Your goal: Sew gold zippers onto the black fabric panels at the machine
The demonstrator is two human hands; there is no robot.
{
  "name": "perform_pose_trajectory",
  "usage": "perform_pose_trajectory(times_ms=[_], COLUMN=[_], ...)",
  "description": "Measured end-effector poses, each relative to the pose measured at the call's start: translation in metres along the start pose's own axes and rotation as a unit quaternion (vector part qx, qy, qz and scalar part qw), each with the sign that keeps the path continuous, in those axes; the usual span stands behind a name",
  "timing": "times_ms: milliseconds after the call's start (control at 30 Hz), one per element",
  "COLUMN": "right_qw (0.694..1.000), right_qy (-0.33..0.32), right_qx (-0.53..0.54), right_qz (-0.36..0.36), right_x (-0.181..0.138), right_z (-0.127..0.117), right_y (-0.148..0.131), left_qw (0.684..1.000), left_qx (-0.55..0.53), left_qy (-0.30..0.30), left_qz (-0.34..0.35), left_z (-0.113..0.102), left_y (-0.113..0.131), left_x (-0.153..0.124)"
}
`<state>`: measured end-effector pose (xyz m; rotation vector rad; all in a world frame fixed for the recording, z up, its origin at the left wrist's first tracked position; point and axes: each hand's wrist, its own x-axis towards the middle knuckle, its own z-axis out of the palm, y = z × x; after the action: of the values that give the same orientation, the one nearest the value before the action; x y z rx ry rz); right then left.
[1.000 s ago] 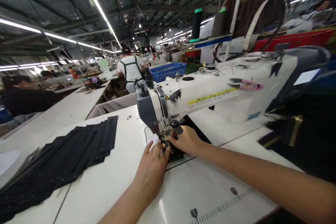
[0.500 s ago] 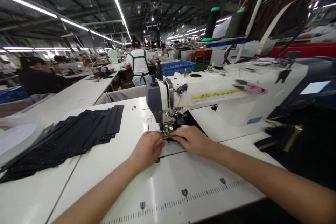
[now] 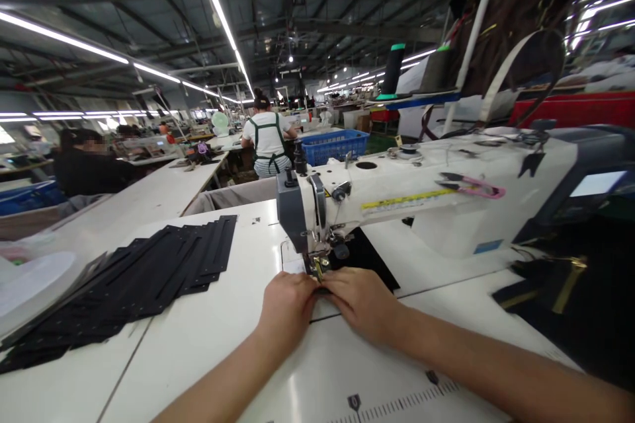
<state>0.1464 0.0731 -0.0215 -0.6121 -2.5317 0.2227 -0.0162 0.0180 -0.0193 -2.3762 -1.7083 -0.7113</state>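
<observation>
At the needle of a white sewing machine (image 3: pixel 317 238), a black fabric piece (image 3: pixel 374 261) lies flat on the bed, mostly to the right of the presser foot (image 3: pixel 320 268). My left hand (image 3: pixel 286 307) is closed just in front of the foot, its fingertips bent down at the work's near edge. Touching it from the right, my right hand (image 3: pixel 366 301) pinches the same edge, with its fingers over the black piece. The edge between my fingertips is mostly hidden by the fingers.
Overlapping black strips (image 3: pixel 163 271) with slots lie spread at the left, beside a white round object (image 3: pixel 37 287). Pink-handled thread snips (image 3: pixel 476 186) rest on the machine arm. Thread cones (image 3: pixel 393 73) stand behind. Dark pieces with a gold zipper (image 3: pixel 568 284) lie at right. A co-worker (image 3: pixel 268 135) stands beyond.
The view has tilted up, so the table and machine sit lower in the picture. Both hands remain at the presser foot and have drawn closer together, their fingertips now meeting.
</observation>
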Motion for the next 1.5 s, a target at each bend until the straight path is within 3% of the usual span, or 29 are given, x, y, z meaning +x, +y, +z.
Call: perform_pose_trajectory(times_ms=[133,300,500,800,1167,1500], right_qw=[0.995,0.994,0.995,0.997,0.994,0.992], right_qy=[0.069,0.053,0.046,0.062,0.076,0.086], right_qx=[-0.048,-0.066,-0.069,-0.021,-0.059,-0.047], right_qz=[-0.058,-0.063,-0.052,-0.027,-0.059,-0.075], right_x=[-0.013,-0.009,0.000,-0.010,-0.006,0.007], right_z=[0.017,0.020,0.022,0.013,0.015,0.012], right_y=[-0.001,0.006,0.012,0.008,0.013,0.023], left_qw=[0.998,0.991,0.988,0.998,0.988,0.984], left_qx=[0.039,0.083,0.106,0.036,0.022,0.043], left_qy=[0.013,0.040,0.037,0.045,0.035,0.023], left_qz=[0.047,0.093,0.103,0.035,0.149,0.171], left_z=[0.007,0.012,0.013,0.003,0.005,0.007], left_y=[0.004,-0.001,-0.008,-0.005,-0.016,-0.028], left_x=[-0.009,-0.006,0.003,-0.008,-0.005,0.008])
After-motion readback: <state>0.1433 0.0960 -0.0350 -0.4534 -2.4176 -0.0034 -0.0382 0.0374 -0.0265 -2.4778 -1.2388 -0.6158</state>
